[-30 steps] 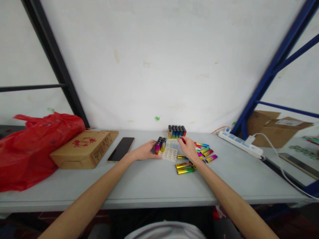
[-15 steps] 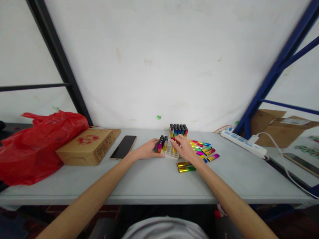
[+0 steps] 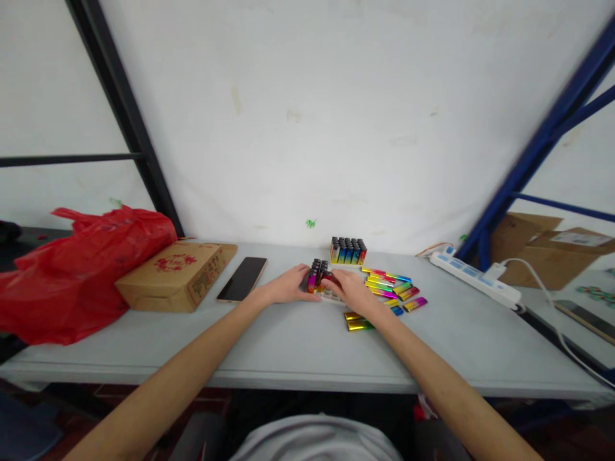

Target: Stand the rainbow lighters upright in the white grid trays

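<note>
On the table in front of me is a small white tray (image 3: 333, 296) with round holes. Several shiny, multicoloured lighters (image 3: 312, 282) with black tops stand upright at its left end. My left hand (image 3: 291, 285) is curled around that end, its thumb along the front edge. My right hand (image 3: 350, 291) is closed over the tray, fingertips pinched on a lighter against the standing rows; the fingers mostly hide it. Loose metallic cases (image 3: 383, 289) in rainbow colours lie just right of my right hand.
A block of upright lighters (image 3: 348, 250) stands behind the tray. To the left are a phone (image 3: 242, 279), a cardboard box (image 3: 168, 275) and a red plastic bag (image 3: 96, 275). A white power strip (image 3: 473, 279) with a plugged cable lies to the right, near an open carton (image 3: 548, 259).
My right hand has moved slightly left and lower with the lighter, bringing it against the standing rows. My left hand stays at the tray's left end. The camera view has shifted a little.
</note>
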`<action>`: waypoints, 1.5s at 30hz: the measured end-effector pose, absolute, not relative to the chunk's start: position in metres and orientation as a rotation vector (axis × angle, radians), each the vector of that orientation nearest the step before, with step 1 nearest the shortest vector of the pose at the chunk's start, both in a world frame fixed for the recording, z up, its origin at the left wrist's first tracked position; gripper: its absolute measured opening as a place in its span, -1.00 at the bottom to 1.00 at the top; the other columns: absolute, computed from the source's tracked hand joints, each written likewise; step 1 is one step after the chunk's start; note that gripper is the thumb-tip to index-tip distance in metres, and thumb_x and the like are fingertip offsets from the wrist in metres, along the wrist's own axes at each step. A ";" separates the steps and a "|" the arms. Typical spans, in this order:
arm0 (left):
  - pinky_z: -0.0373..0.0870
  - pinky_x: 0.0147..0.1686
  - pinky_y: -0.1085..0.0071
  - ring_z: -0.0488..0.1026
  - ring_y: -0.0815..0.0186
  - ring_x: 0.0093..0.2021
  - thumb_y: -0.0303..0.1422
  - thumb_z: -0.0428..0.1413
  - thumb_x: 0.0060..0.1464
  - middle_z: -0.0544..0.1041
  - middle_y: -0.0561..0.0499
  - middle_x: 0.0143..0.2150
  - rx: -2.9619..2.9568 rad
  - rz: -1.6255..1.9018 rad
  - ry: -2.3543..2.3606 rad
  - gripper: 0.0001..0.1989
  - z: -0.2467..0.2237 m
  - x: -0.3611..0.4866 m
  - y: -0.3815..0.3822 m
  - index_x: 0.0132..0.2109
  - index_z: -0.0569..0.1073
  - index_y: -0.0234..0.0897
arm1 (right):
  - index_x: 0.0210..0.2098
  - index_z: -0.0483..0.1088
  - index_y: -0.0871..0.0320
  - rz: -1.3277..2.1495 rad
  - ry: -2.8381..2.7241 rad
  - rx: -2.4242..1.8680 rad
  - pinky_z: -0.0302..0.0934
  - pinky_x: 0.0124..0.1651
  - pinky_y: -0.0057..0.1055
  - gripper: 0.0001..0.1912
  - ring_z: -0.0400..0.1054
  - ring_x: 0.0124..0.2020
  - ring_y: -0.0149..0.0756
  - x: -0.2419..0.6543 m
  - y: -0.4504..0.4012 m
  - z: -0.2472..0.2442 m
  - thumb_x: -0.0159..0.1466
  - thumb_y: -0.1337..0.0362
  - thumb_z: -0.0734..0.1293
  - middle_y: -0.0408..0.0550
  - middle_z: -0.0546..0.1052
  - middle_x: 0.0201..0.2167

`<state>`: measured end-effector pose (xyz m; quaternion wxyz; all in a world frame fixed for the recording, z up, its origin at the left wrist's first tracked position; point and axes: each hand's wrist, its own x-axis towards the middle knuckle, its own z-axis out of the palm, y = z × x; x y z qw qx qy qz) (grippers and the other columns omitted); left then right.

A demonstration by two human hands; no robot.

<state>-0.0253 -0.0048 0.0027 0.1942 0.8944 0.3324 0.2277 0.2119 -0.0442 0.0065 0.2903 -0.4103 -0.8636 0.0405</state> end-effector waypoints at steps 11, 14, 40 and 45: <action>0.34 0.20 0.13 0.44 -0.06 0.12 0.10 0.30 -0.02 0.49 -0.21 0.13 2.498 0.576 0.999 -0.27 0.012 -0.023 -0.012 0.16 0.44 -0.29 | -0.30 0.45 0.16 0.065 -2.356 -1.186 0.15 -0.23 -0.41 -0.56 0.37 -0.35 -0.30 0.234 -0.040 0.018 0.52 0.03 0.14 -0.06 0.52 -0.39; 0.33 0.22 0.13 0.43 -0.07 0.14 0.10 0.31 -0.03 0.48 -0.21 0.15 2.487 0.565 1.003 -0.25 0.014 -0.023 -0.013 0.17 0.43 -0.29 | -0.22 0.48 0.19 -0.016 -2.268 -1.317 0.21 -0.11 -0.38 -0.65 0.41 -0.25 -0.25 0.272 -0.028 0.021 0.51 0.16 0.16 0.02 0.55 -0.28; 0.33 0.22 0.14 0.43 -0.03 0.13 0.12 0.29 -0.01 0.47 -0.20 0.13 2.536 0.535 0.990 -0.26 0.011 -0.025 -0.009 0.17 0.42 -0.28 | -0.13 0.50 0.21 0.157 -1.692 -1.381 0.33 -0.03 -0.21 -0.71 0.47 -0.17 -0.16 0.342 0.001 0.011 0.34 0.11 0.31 0.08 0.60 -0.19; 0.33 0.23 0.12 0.43 -0.06 0.13 0.11 0.30 -0.03 0.48 -0.22 0.14 2.511 0.538 1.003 -0.25 0.012 -0.024 -0.010 0.16 0.43 -0.30 | -0.22 0.48 0.12 0.615 -1.259 -1.031 0.40 -0.05 -0.24 -0.57 0.47 -0.15 -0.21 0.314 -0.003 0.018 0.17 -0.11 0.46 -0.04 0.58 -0.23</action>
